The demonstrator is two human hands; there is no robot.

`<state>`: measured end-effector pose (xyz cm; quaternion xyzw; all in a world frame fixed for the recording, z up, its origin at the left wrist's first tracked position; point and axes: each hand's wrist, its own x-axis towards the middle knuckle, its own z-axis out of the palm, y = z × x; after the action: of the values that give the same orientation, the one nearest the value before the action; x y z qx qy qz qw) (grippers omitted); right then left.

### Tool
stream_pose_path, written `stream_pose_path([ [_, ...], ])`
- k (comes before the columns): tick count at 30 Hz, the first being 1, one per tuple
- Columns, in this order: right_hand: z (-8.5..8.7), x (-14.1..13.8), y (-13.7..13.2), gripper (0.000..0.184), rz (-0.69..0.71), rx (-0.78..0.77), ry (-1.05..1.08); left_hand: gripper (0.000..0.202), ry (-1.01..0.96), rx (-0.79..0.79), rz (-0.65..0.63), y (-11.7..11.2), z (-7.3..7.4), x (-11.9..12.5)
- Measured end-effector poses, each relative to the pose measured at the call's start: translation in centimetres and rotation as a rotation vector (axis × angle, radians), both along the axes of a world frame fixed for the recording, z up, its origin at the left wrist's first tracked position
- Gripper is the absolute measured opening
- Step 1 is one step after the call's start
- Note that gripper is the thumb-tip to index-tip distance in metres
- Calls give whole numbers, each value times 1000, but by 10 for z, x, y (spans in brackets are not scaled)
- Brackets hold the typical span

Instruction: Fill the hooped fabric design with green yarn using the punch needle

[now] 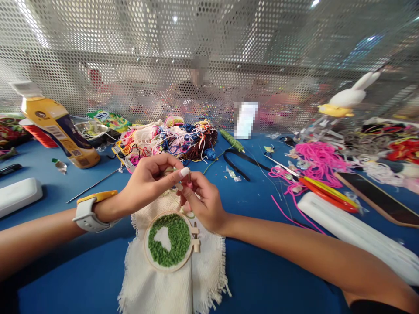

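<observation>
Left fingers (173, 179) and right fingers (193, 197) meet, but I can't tell their grip; keep the embroidery hoop (145, 242) below them still

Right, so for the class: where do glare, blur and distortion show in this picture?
Head view: bright spots glare at the perforated screen; the person behind it is blurred; a pale rectangle is pixelated; the yellow bottle leans outward, probably lens stretch; the green stitching shows readable texture.

My left hand (152, 181) and right hand (207, 203) meet, fingers (200, 179) bent and pinched, left forearm (42, 237) and right forearm (278, 244) angled inward.
</observation>
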<state>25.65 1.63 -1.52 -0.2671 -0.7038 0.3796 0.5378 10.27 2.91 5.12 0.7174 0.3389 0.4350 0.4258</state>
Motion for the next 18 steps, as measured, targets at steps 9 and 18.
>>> stream_pose_path([
  [9, 0, 0, 2, 11, -38, 20, -15, 25, -77, -9, -32, 5, -4, -1],
  [18, 2, 0, 2, 11, 42, -33, 11, 21, 9, -62, -162, 8, 0, -3],
])
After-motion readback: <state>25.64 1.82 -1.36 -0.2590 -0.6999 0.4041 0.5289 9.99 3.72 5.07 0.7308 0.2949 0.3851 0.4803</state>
